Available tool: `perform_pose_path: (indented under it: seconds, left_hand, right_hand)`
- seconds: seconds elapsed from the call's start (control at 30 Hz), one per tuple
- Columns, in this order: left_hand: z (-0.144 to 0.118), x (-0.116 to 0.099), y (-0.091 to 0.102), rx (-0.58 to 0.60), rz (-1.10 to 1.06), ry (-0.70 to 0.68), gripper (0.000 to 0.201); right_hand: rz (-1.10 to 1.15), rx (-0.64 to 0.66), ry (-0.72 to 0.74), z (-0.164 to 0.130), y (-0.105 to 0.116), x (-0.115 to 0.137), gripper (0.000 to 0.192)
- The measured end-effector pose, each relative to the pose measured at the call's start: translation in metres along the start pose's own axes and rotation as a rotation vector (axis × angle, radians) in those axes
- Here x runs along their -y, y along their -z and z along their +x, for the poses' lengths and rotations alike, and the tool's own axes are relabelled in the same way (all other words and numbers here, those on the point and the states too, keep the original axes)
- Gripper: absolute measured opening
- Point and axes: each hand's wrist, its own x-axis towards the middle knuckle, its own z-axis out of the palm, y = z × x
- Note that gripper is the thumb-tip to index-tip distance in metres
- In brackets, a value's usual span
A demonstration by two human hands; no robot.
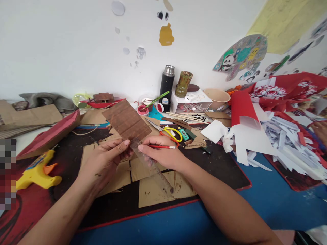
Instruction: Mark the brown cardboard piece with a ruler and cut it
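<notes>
The left hand (106, 160) pinches the brown-painted cardboard piece (126, 119) at its lower edge, above the bench (217, 170); the right hand (163, 154) grasps a red pencil (162, 147) (perhaps also the clear ruler (153, 166)). The cardboard is probably light and stiff, so holding the edges is best.

A yellow glue gun (37, 172) lies at the near left of the tabletop (268, 204), and yellow-handled scissors (171, 132) lie near the middle. At the far wall stand a black flask (167, 83) and a white box (191, 101). A heap of white paper strips (283, 136) covers the right side.
</notes>
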Motion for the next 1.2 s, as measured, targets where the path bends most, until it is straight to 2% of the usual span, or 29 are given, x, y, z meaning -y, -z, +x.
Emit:
perform_pose_path:
  seconds: [0.17, 0.57, 0.87, 1.2]
  left_hand:
    - [-0.0037, -0.0041, -0.0057, -0.014, 0.017, -0.038, 0.041]
    - [-0.0046, -0.0023, -0.0064, -0.017, 0.054, -0.077, 0.028]
    - [-0.002, -0.0018, -0.0043, -0.01, 0.069, -0.053, 0.036]
    - [-0.0012, -0.0001, 0.0018, 0.018, 0.103, -0.063, 0.034]
  right_hand:
    - [-0.014, -0.003, 0.005, -0.0004, -0.0006, -0.0001, 0.032]
    - [-0.03, 0.001, -0.004, -0.0016, 0.0018, -0.002, 0.028]
    - [-0.053, 0.023, 0.015, -0.003, 0.0017, 0.0019, 0.029]
    - [-0.064, 0.022, 0.011, -0.0031, 0.0027, 0.0029, 0.032]
